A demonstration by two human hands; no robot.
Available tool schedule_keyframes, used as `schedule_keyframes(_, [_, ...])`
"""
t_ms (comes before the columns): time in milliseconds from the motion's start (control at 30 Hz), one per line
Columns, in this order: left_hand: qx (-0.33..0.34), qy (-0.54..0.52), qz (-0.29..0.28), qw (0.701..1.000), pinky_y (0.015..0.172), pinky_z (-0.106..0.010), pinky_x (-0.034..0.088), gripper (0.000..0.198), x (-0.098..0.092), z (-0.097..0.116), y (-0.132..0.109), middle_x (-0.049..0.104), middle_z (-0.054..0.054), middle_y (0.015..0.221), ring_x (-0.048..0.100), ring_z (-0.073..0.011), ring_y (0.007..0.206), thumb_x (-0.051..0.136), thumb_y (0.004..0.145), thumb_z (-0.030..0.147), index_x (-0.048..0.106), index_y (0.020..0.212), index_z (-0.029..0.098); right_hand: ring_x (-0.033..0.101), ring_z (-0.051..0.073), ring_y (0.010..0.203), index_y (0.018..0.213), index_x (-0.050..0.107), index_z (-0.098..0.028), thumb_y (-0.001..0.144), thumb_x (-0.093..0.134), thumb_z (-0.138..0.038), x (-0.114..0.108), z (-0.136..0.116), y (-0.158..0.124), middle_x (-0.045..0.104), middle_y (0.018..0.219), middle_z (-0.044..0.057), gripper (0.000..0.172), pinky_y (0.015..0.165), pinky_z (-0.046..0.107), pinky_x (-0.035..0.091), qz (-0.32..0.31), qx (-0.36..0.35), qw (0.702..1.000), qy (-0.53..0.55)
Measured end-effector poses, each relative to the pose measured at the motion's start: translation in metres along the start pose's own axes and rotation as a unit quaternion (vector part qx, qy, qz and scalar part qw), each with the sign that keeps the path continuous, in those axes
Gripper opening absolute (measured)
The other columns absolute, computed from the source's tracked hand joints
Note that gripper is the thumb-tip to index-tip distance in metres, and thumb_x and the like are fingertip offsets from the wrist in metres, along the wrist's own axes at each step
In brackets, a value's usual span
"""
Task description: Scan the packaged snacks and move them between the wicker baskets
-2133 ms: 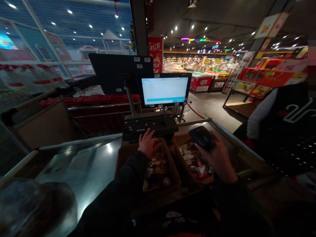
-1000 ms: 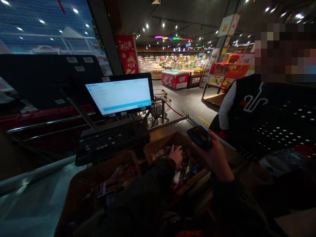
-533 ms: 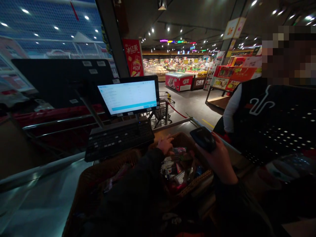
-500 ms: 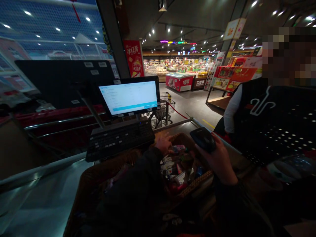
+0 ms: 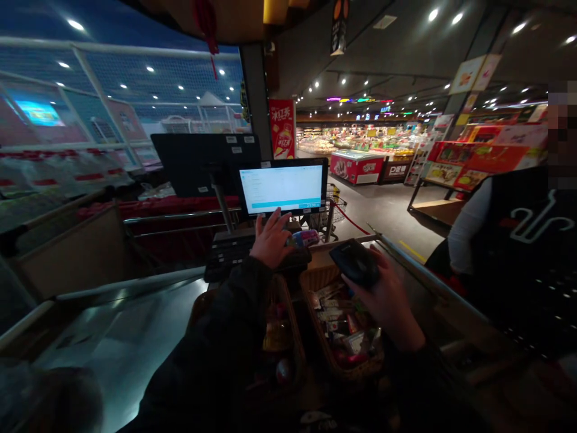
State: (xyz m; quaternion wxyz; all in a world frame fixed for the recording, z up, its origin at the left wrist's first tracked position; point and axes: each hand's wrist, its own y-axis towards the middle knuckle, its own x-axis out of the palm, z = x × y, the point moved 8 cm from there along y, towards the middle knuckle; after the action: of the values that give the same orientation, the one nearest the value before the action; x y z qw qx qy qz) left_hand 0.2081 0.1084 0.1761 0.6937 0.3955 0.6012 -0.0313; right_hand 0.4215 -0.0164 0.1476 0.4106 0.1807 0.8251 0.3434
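Note:
My left hand (image 5: 271, 239) is raised over the black keyboard (image 5: 232, 249), below the lit screen. It grips a small pink-and-blue bottle (image 5: 305, 238) on its right side, though some fingers stretch upward and the exact grasp is partly hidden. My right hand (image 5: 390, 294) is closed around a black barcode scanner (image 5: 355, 263), held above the right wicker basket (image 5: 311, 294). That basket contains several small packaged goods (image 5: 356, 337). Beside it, under my left forearm, a second wicker basket (image 5: 293, 325) holds more items in shadow.
A lit monitor (image 5: 283, 189) stands beyond the keyboard, with a dark second screen (image 5: 202, 165) to its left. A metal counter (image 5: 135, 337) extends left. At right stands a person in a black vest (image 5: 518, 240). A shopping cart (image 5: 336, 204) is behind the monitor.
My left hand has come up out of the right basket with the bottle, moving left toward the monitor. The scanner stays in my right hand. My view has turned left.

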Motion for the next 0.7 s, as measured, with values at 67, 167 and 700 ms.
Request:
schedule_keyframes(67, [-0.007, 0.022, 0.014, 1.000, 0.121, -0.070, 0.004, 0.012, -0.014, -0.014, -0.004, 0.044, -0.009, 0.157, 0.022, -0.0355, 0.153, 0.070, 0.084, 0.024, 0.073, 0.095, 0.020, 0.053, 0.035, 0.129, 0.121, 0.068, -0.022, 0.085, 0.068, -0.036, 0.006, -0.018, 0.005, 0.063, 0.128, 0.014, 0.039, 0.108, 0.056, 0.045, -0.007, -0.018, 1.000, 0.021])
schedule_keyframes(167, [-0.014, 0.042, 0.037, 0.998, 0.121, -0.071, 0.003, 0.014, -0.034, -0.032, -0.011, 0.043, -0.010, 0.157, 0.023, -0.0357, 0.153, 0.069, 0.083, 0.023, 0.073, 0.096, 0.020, 0.051, 0.035, 0.132, 0.121, 0.068, -0.022, 0.085, 0.069, -0.035, 0.013, -0.040, 0.011, 0.062, 0.129, 0.013, 0.038, 0.109, 0.057, 0.044, -0.009, -0.030, 0.999, 0.044])
schedule_keyframes(700, [-0.036, 0.064, 0.056, 0.996, 0.121, -0.071, 0.004, 0.013, -0.065, -0.066, -0.041, 0.041, -0.009, 0.158, 0.023, -0.0344, 0.153, 0.068, 0.085, 0.022, 0.073, 0.096, 0.020, 0.048, 0.037, 0.135, 0.124, 0.065, -0.023, 0.083, 0.069, -0.031, 0.044, -0.091, 0.003, 0.061, 0.133, 0.013, 0.042, 0.107, 0.061, 0.045, -0.028, -0.058, 0.997, 0.045])
